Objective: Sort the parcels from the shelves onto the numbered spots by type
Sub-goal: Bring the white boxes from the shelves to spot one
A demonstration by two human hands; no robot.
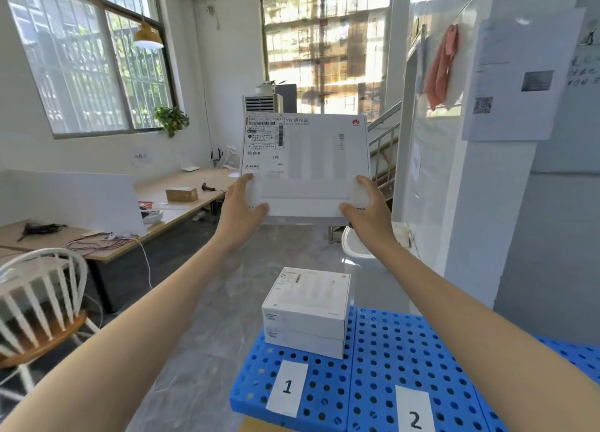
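**White parcel held up in both hands above the numbered spots**

Both hands hold a flat white parcel up in the air, its broad face turned toward the camera. The left hand grips the parcel's lower left corner and the right hand grips its lower right corner. On each hand the thumb lies on the front face and the fingers curl round the bottom edge. A shipping label sits in the parcel's upper left corner and a small red logo in its upper right.

Below the arms is a blue perforated platform with a paper tag marked 1 at its near edge. Two more white boxes are stacked at its far edge, the upper box squarely on the lower box. The adjoining blue platform touches it on the right, with a tag marked 2 at its near edge.

At the left a long wooden surface carries a brown carton. A white chair stands near its close end.
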